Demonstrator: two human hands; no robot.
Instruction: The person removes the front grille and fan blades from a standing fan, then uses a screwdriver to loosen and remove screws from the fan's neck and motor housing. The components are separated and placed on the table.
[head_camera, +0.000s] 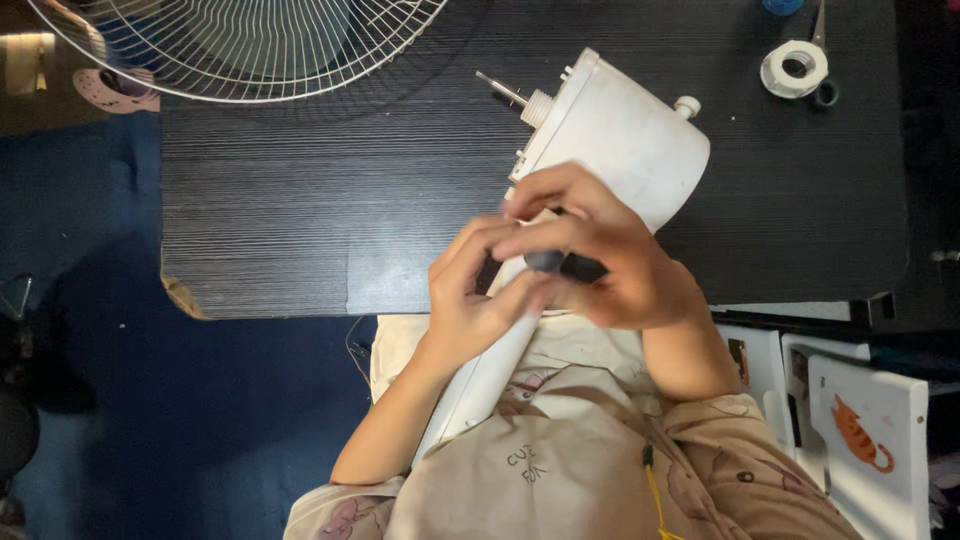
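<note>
A white fan motor housing (620, 135) lies tilted on the dark wood-grain counter (280, 200), its metal shaft (500, 88) pointing up and left, and its white neck (480, 385) running down toward the person's lap. Both hands meet at the joint where housing and neck join. The right hand (600, 255) is curled over the lower end of the housing, fingers bent and closed around a small dark knob-like part (548, 262) at that joint. The left hand (470, 295) comes in from the other side, fingers half-curled, its fingertips pressed against the same dark part and the neck beneath it. A white wire fan guard (240, 50) rests at the counter's upper left edge. At the upper right corner lie a roll of white tape (794, 68) and, just beside it, a pair of scissors (822, 60). A white panel with an orange cat picture (865, 430) stands to the lower right, off the counter.
</note>
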